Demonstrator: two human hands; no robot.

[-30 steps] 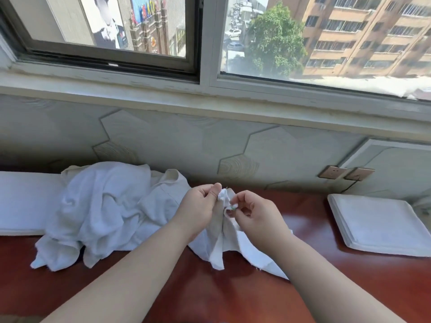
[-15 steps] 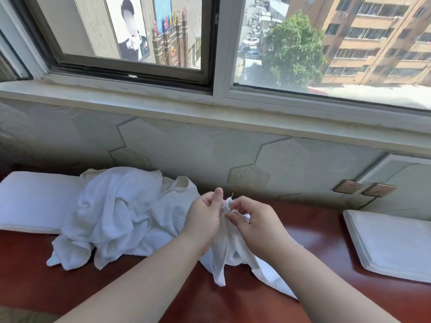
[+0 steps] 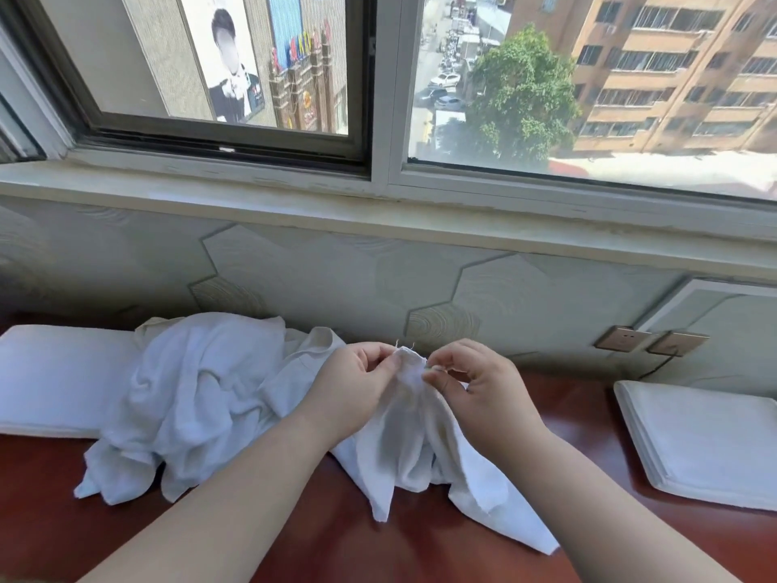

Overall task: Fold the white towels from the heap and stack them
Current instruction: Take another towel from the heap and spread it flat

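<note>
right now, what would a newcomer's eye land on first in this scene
First, the two hands at centre: the left hand and right hand pinch the top corner of a white towel, which hangs down onto the red-brown table. Just left of them sprawls the crumpled heap of white towels. A neat folded stack lies at the far right.

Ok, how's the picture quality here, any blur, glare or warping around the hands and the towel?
Head view: even daylight; the left hand, right hand and towel are sharp. Head view: the window sill bows, wide-angle warp. Head view: the table shows soft sheen, no hard glare.
</note>
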